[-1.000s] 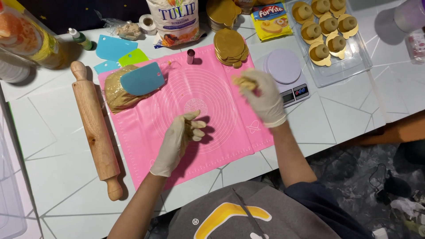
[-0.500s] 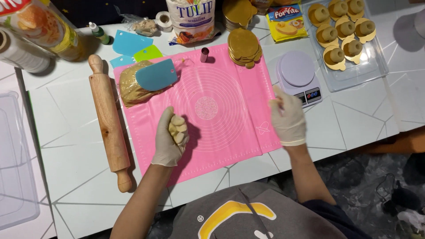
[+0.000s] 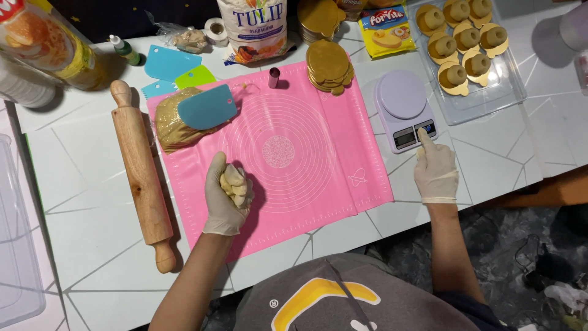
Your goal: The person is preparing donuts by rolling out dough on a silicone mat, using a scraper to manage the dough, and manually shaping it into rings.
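Dough lump [image 3: 234, 184]: pale, held in the curled, gloved left hand [image 3: 225, 195], above the near-left part of the pink silicone mat [image 3: 306, 159]; not yet on the scale.

Right hand [image 3: 436, 171]: gloved, holding nothing, index finger stretched to the front edge of the lilac kitchen scale [image 3: 404, 110], just right of the mat. Scale platform bare.

Dough slab [image 3: 177, 122]: brown mass on the mat's far-left corner, a teal scraper [image 3: 207, 105] lying on it. A good deal of dough is unportioned.

Gold cardboard discs [image 3: 329, 66]: a stack on the mat's far edge; a small metal cylinder cutter [image 3: 274, 77] stands left of them.

Clear tray [image 3: 490, 101]: right of the mat, beyond the scale; holds seven formed pieces [image 3: 456, 75], each on a gold disc. Judged progress: a first batch is shaped, and with the slab and the disc stack remaining, much is left to do.

Rolling pin [image 3: 142, 175]: wooden, on the worktop [image 3: 86, 227] just left of the mat.

Behind the mat: blue and green scrapers [image 3: 171, 64], flour bag [image 3: 254, 27], yellow packet [image 3: 386, 30], tape roll [image 3: 215, 29], small green-capped bottle [image 3: 125, 50].

Clear plastic box [image 3: 18, 257]: far left of the mat, contents not visible.
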